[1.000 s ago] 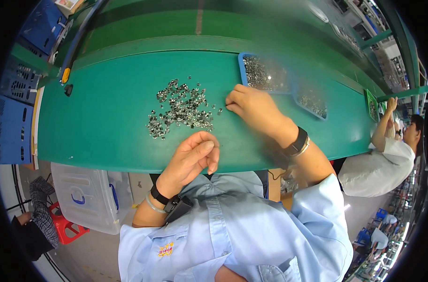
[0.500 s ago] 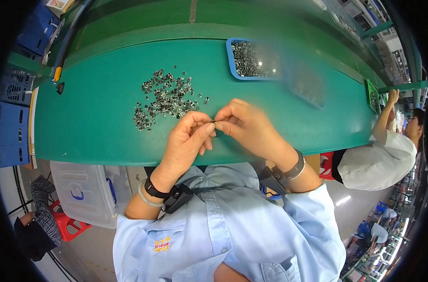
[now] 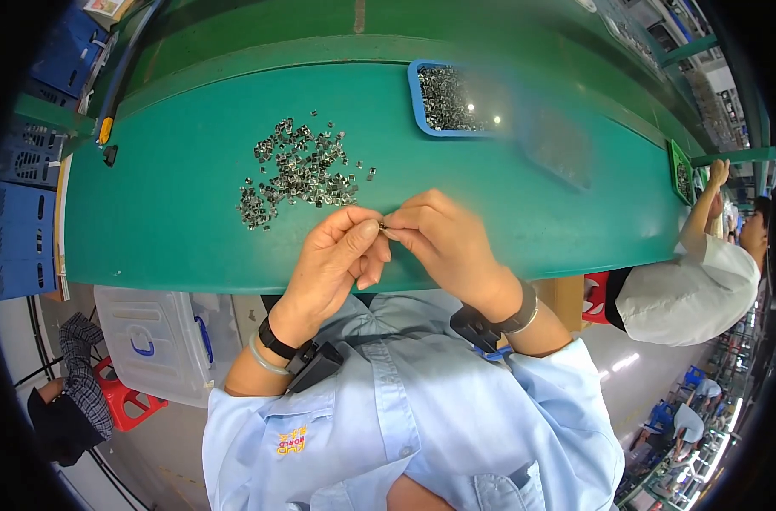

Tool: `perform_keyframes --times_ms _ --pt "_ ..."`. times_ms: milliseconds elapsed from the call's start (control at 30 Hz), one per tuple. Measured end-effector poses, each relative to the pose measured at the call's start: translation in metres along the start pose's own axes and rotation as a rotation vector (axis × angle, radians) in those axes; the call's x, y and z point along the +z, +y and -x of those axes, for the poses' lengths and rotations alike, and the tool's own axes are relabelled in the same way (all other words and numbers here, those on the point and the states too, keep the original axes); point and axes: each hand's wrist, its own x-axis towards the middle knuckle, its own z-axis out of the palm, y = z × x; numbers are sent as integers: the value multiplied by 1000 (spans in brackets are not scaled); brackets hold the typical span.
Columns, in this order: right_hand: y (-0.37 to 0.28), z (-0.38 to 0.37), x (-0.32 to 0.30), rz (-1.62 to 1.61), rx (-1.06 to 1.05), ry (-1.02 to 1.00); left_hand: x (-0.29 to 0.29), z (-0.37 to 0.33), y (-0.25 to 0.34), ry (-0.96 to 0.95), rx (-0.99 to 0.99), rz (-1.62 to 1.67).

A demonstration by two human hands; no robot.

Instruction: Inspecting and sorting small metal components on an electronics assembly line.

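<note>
My left hand (image 3: pixel 335 254) and my right hand (image 3: pixel 446 244) meet over the near edge of the green table. Between their fingertips is a tiny dark metallic part (image 3: pixel 383 226), pinched by thumb and forefinger on both sides; its exact shape is too small to tell. Just beyond my left hand lies a loose pile of small shiny black-and-silver parts (image 3: pixel 307 170). Farther off to the right, a blue tray (image 3: pixel 421 111) holds many more of them, its right side blurred by a smear on the picture.
A flat translucent tray or lid (image 3: pixel 558 153) lies right of the blue tray, blurred. Blue crates (image 3: pixel 22 238) stand at the left. A lidded clear plastic box (image 3: pixel 154 345) sits below the table's left part. Another person (image 3: pixel 686 289) works at the right beside a green tray (image 3: pixel 681 172).
Both hands stay together at the small part, with my right hand turned slightly and lowered. The whole view has shifted a little.
</note>
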Motion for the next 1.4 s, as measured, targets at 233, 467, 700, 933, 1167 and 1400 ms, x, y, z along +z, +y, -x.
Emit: perform_keyframes --times_ms 233,467,700,933,1167,1400 --pt "-4 7 3 -23 35 10 -4 1 -5 -42 -14 41" --pt "-8 15 5 -85 84 34 -4 0 -17 -175 -8 248" --pt "-5 17 0 -32 41 37 15 7 -5 45 -20 60" --pt "-11 18 -2 -285 90 100 15 10 -11 -130 -30 262" --pt "-11 19 0 -250 60 81 11 10 -12 -140 -22 247" --pt "-7 17 2 -244 100 73 9 7 1 -109 -29 42"
